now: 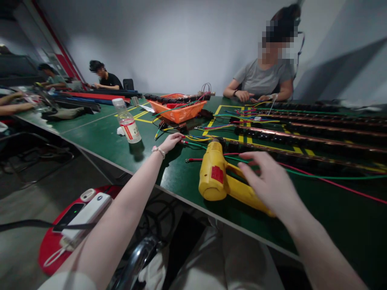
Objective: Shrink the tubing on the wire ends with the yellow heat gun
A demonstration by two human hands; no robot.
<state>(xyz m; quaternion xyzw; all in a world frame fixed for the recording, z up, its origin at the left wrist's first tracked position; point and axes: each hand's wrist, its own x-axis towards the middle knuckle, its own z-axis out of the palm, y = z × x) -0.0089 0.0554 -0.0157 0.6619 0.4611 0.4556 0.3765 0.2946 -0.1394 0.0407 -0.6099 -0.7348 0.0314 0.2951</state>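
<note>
My left hand (173, 141), a beaded bracelet at its wrist, is closed at the ends of several thin coloured wires (196, 138). Its fingertips pinch a wire end, though exactly which is hard to see. My right hand (267, 177) is open, thumb and fingers apart, just over the handle of a yellow heat gun (213, 173). It holds nothing. The heat gun lies on the green table between my hands, nozzle pointing away from me. Beside it rests a red wire (195, 160) with a metal terminal. The wires run to a long black-wrapped bar (256, 149).
An orange basket (178, 110) with cables stands ahead, a clear bottle (127, 121) left of it. Several copper and black bars (302, 135) lie at right. A person in grey (263, 78) works opposite; others sit far left. A red stool (51, 253) is below the table edge.
</note>
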